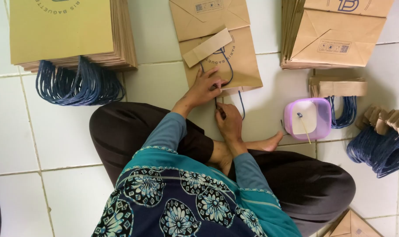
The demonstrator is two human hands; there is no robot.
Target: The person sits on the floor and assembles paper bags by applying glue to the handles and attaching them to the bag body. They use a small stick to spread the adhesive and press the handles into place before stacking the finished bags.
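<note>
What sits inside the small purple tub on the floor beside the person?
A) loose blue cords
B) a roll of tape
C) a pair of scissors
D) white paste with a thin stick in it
D: the purple tub holds a white mass with a thin stick poking out over its rim; the blue cord bundles lie outside it on the tiled floor.
</note>
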